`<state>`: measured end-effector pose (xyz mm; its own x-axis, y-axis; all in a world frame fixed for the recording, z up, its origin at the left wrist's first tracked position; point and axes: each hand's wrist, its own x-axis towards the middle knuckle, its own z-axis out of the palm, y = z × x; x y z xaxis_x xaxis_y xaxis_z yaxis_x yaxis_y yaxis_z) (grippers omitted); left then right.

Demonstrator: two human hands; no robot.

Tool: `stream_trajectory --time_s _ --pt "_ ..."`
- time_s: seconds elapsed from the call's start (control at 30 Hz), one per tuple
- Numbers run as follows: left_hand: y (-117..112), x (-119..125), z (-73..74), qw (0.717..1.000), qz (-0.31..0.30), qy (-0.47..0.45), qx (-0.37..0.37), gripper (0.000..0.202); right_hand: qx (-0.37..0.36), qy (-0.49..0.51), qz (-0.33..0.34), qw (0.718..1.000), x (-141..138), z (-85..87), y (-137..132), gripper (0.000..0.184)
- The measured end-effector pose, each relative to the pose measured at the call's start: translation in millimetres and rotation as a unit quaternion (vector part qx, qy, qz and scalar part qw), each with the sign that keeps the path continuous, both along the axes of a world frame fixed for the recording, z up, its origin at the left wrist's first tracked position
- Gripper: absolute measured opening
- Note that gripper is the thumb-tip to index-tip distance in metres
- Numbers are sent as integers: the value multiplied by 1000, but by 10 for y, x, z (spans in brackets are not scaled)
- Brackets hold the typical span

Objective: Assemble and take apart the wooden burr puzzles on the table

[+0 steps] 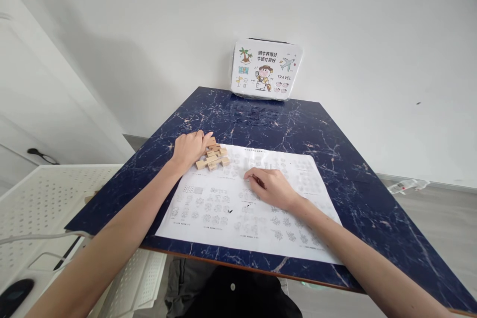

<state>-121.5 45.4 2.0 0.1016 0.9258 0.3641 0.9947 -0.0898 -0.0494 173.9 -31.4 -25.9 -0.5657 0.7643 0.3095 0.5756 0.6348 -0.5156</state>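
Observation:
Notched wooden puzzle pieces (212, 158) lie in a small cluster at the upper left corner of a white instruction sheet (231, 231). My left hand (189, 150) rests beside them, its fingers curled and its thumb against the farthest pieces. What those fingers hold, if anything, is hidden. Near the middle of the sheet lies my right hand (271, 186), loosely curled, with the index finger's tip at the printed diagrams. Nothing shows in it. Small line drawings and text cover the sheet, which shows a few small dark marks.
A blue marbled table (257, 124) carries the sheet. At its back edge a white case with cartoon prints (266, 69) leans on the wall. White perforated shelving (48, 198) stands at the left, with a cable (40, 237) and a black mouse-like object (17, 297).

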Motion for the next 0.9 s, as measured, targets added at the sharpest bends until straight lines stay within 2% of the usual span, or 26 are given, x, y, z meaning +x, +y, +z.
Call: stream_trajectory --time_s 0.3,0.7,0.9 --pt "5 21 -17 999 -12 48 15 78 -2 -3 -3 1000 0 -11 4 28" --pt "83 -57 -119 997 -53 16 45 73 0 -5 -3 1000 0 -10 8 28" --pt "44 -30 -57 998 -51 25 22 65 1 -5 -2 1000 -6 1 -1 28"
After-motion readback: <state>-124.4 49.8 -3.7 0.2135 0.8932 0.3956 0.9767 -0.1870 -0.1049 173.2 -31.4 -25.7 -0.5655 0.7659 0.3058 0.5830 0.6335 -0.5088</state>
